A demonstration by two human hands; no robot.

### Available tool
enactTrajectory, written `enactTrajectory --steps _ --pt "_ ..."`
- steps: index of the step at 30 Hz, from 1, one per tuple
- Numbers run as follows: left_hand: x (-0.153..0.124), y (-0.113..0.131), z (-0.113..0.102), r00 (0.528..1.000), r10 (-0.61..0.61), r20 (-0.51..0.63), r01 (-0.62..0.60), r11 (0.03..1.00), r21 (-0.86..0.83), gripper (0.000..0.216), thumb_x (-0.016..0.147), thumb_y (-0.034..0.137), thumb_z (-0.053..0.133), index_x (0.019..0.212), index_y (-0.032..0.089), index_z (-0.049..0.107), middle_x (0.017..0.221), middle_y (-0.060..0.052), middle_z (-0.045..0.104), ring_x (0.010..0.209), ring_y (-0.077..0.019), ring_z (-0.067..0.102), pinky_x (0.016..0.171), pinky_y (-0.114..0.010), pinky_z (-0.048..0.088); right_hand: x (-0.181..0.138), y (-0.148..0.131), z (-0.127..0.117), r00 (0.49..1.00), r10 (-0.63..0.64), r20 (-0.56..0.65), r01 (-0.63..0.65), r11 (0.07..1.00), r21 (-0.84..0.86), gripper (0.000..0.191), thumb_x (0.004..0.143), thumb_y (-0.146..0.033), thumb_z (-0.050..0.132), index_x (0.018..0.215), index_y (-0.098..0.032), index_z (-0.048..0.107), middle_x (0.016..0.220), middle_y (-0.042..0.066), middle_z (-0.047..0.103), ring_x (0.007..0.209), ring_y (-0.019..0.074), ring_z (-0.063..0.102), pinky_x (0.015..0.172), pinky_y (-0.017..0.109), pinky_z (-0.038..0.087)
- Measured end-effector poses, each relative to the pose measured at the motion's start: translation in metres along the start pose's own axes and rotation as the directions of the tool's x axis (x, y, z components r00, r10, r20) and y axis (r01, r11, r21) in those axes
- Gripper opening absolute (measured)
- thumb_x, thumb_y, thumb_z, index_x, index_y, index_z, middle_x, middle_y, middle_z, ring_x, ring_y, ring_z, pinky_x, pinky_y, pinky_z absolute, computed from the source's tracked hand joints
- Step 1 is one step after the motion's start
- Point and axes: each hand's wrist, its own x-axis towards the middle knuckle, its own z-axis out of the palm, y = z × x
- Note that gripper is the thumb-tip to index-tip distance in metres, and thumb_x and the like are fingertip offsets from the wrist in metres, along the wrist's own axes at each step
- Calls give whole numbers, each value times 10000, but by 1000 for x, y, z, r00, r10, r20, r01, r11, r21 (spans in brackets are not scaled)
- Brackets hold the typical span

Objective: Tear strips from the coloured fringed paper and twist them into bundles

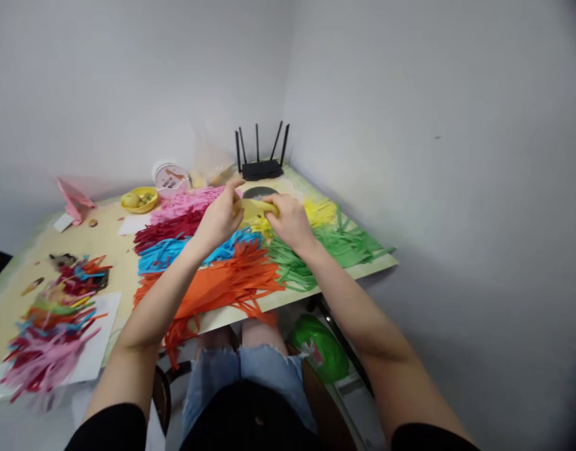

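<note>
Left hand and right hand both pinch a yellow paper strip in front of the router; tugging apart might tear it.

Item: yellow strip. Paper, narrow, slightly curled, roughly level. Ends pinched by left hand and right hand.

Mid-frame, the paper piece is yellow, like the loose pile right of it. Pink strips, dark red strips, blue strips and orange strips run down the centre (quite a rainbow), with green strips at right. The router is black and the bowl yellow.
</note>
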Motion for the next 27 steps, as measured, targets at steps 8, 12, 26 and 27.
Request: enactTrajectory --steps 8,12,26,27 --pt "-52 -7 -96 932 -306 193 357 865 -352 234 850 362 597 874 137 655 751 -22 671 667 -148 615 600 -236 491 19 -72 -15 968 -85 238 -12 926 377 259 698 -162 521 889 -152 696 808 25 704 724 171 606 672 277 438" --pt "-76 -5 -119 944 -266 197 330 796 -507 330 786 259 639 1091 165 722 865 -29 734 721 -141 663 617 -212 508 14 -88 -17 934 -215 287 6 810 587 323 730 -171 574 1016 -173 724 951 27 731 797 152 634 685 250 474" --pt "-106 4 -163 900 27 436 230 819 -526 322 787 467 768 951 191 792 964 -95 757 876 -201 696 814 -300 543 10 -107 -42 747 -496 443 183 794 580 247 879 -381 661 1030 -247 802 978 32 751 879 160 671 767 280 514" --pt "-106 8 -162 914 -8 406 234 828 -510 324 793 487 762 883 175 773 902 -83 745 827 -185 685 791 -292 540 9 -109 -43 753 -495 433 199 799 567 236 888 -391 659 1001 -243 803 941 30 747 846 155 667 745 276 510"
